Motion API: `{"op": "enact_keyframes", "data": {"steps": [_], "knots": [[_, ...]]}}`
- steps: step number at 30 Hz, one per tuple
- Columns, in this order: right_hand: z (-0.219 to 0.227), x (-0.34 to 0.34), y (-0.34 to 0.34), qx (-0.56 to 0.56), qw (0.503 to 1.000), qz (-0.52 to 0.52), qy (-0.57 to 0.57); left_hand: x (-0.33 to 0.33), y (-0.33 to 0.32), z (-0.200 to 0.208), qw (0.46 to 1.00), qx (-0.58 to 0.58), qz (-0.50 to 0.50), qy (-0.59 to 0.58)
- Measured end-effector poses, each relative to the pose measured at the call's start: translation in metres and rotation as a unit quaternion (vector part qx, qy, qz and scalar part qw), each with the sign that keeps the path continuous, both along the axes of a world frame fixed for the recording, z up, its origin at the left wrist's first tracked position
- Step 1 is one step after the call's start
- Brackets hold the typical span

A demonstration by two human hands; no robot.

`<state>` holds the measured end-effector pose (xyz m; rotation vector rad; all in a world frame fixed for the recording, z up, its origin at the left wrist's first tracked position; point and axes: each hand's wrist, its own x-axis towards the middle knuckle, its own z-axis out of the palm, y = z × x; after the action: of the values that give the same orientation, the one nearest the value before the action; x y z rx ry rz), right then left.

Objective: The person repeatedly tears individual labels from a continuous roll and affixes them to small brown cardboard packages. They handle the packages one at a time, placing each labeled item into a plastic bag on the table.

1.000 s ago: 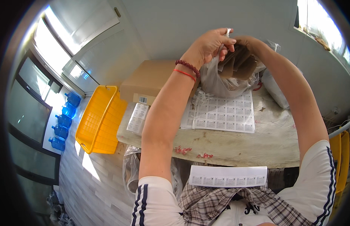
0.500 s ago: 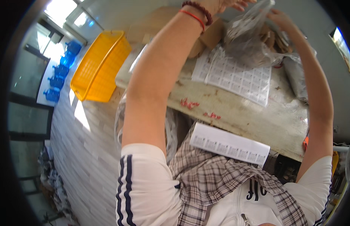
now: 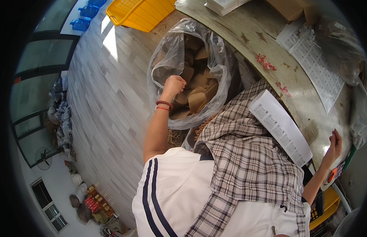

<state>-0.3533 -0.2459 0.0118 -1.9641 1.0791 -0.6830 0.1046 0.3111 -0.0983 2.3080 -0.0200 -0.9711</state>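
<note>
My left hand [image 3: 174, 86] is over the left part of a large clear plastic bag [image 3: 221, 104] beside the table. Its fingers are curled closed; whatever they may hold is hidden. Brown cardboard pieces [image 3: 197, 101] lie loose inside the bag, some close to those fingers. At the right, near the table's edge, my right hand [image 3: 333, 148] is raised with its fingers partly stretched and nothing visible in it. A smaller plastic bag [image 3: 339, 51] rests on the table, touching a printed label sheet [image 3: 316, 65]. Another label sheet [image 3: 281, 128] lies across my lap.
The worn table [image 3: 246, 39] curves along the upper right. A yellow basket [image 3: 142, 14] stands on the floor at the far left of it, with blue water jugs [image 3: 80, 24] beyond. An orange-handled tool [image 3: 332, 173] lies by my right forearm.
Both hands have left the smaller plastic bag at the table's far side. My left hand has come to the big bag beside the table; my right has drawn nearer. The view has turned left.
</note>
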Motion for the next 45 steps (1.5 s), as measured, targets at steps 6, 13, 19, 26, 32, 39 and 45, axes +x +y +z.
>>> {"op": "enact_keyframes", "data": {"steps": [6, 13, 19, 26, 32, 39, 45], "knots": [[-0.051, -0.014, -0.001, 0.048, 0.996, -0.073, 0.033, -0.037, 0.014, -0.089, 0.983, -0.049, 0.109, 0.139], [-0.07, -0.01, 0.003, -0.103, 0.989, -0.086, 0.063, -0.035, 0.0, -0.111, 0.982, -0.002, -0.168, 0.088], [-0.071, -0.015, 0.0, -0.134, 0.983, -0.094, 0.079, -0.033, -0.008, -0.116, 0.967, 0.142, -0.208, 0.048], [-0.078, -0.014, -0.003, -0.136, 0.983, -0.098, 0.077, -0.037, -0.007, -0.125, 0.969, 0.153, -0.194, 0.022], [-0.081, -0.014, -0.005, -0.153, 0.981, -0.089, 0.083, -0.04, 0.0, -0.127, 0.98, 0.09, -0.176, -0.014], [-0.079, -0.01, 0.0, -0.17, 0.975, -0.095, 0.111, -0.066, -0.01, -0.112, 0.977, 0.093, -0.144, -0.124], [-0.079, -0.009, 0.0, -0.178, 0.973, -0.098, 0.106, -0.074, -0.036, -0.106, 0.931, 0.12, -0.235, -0.253]]}}
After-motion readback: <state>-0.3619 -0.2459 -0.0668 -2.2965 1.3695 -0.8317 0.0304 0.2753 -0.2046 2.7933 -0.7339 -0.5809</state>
